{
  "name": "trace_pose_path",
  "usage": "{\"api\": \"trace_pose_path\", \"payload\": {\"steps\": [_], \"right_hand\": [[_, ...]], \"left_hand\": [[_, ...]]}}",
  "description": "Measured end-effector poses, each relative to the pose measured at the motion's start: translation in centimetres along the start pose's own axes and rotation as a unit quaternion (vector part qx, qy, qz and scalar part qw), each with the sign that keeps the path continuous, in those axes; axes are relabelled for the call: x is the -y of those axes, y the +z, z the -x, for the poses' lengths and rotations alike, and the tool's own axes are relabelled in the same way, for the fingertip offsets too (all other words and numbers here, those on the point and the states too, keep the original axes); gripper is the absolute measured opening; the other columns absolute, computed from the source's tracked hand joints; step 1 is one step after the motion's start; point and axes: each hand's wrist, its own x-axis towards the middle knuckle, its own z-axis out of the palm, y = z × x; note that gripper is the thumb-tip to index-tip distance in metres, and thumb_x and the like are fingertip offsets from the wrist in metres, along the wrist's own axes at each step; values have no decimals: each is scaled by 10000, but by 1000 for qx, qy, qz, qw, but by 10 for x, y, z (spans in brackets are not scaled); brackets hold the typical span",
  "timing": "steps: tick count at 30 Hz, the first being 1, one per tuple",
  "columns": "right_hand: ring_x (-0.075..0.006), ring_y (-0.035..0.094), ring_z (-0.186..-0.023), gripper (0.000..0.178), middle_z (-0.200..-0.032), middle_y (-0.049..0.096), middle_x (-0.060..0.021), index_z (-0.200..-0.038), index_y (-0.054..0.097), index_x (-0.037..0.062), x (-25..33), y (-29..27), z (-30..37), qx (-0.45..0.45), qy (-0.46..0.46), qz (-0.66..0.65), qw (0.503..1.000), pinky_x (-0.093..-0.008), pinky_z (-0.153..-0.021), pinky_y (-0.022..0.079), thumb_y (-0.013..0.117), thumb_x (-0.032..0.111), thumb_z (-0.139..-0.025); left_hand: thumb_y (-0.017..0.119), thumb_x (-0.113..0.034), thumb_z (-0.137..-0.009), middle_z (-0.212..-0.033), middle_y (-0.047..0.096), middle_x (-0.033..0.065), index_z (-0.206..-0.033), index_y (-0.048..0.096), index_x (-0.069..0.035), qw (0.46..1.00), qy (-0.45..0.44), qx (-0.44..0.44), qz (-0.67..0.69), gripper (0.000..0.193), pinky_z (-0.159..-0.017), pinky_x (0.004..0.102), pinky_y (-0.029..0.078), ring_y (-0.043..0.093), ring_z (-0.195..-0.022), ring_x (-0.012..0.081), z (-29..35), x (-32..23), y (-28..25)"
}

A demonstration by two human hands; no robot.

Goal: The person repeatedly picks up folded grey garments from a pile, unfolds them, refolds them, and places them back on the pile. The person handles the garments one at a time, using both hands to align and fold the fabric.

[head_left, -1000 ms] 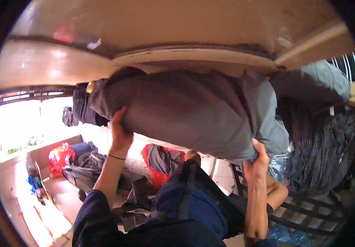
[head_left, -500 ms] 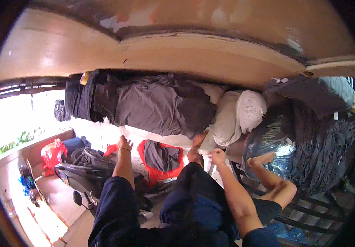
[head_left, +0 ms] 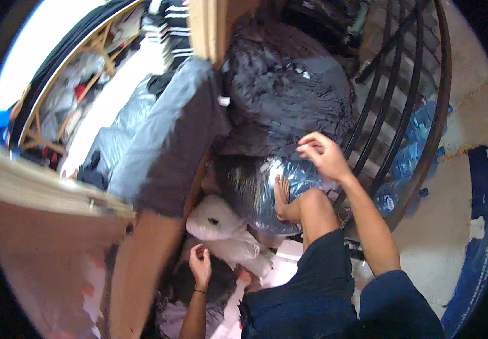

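Observation:
My right hand (head_left: 324, 157) is raised over the edge of a pile of dark cloth (head_left: 289, 96), its fingers loosely bent and apart, with nothing in them. Below it lies a large clear plastic bag with dark contents (head_left: 249, 192), and my bare foot (head_left: 282, 196) rests on this bag. My left hand (head_left: 200, 266), a thin band at its wrist, hovers empty with fingers apart near a pale stuffed cloth bundle (head_left: 216, 217). Dark cloth (head_left: 190, 316) lies beneath the left forearm. Whether either hand touches anything is hard to tell.
A wooden partition (head_left: 148, 265) rises at left, with a grey garment (head_left: 170, 135) draped over it. Beyond stands a rack with striped clothes (head_left: 167, 28). Black curved railings (head_left: 394, 107) run at right, past which several large blue water bottles (head_left: 405, 161) lie beside a blue mat (head_left: 476, 226).
My view has swung far to the right, toward the dark pile and railings. The motorbike and red bag have left the picture. Both hands stay empty.

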Motion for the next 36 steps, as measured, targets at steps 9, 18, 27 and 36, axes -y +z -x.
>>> {"api": "trace_pose_path", "payload": {"steps": [9,18,27,36], "right_hand": [[-238,722,-953,225,-1068,734,-48,-1228,678,98,-193,-190,-244,-273,-24,216,937,-375,-816,547,686,183,-1020],[-298,518,-1330,384,-1327,619,-55,-1295,713,241,-227,-286,-470,-161,22,403,901,-670,-1014,392,774,377,-942],[-276,647,-1152,403,-1262,652,-120,-1308,680,126,-260,-352,-533,-267,21,143,953,-398,-952,502,798,212,-933],[-314,698,-1060,306,-1125,746,-104,-1229,731,152,-184,-318,-518,-166,12,275,947,-473,-989,502,759,157,-924]], "left_hand": [[683,-41,-959,-1098,704,127,-1089,679,-4,939,335,73,-31,135,-903,401,538,678,-1012,303,-311,-375,262],[662,-195,-954,-1502,544,89,-1382,602,-113,697,619,96,-350,440,-1231,556,327,433,-1480,316,-509,-593,462],[671,-364,-997,-1524,563,127,-1608,421,-143,743,518,214,-366,696,-1143,549,401,536,-1365,351,-542,-633,578],[736,-277,-923,-1319,604,145,-1433,521,-84,826,445,123,-323,586,-1018,520,463,555,-1265,367,-517,-634,593]]}}
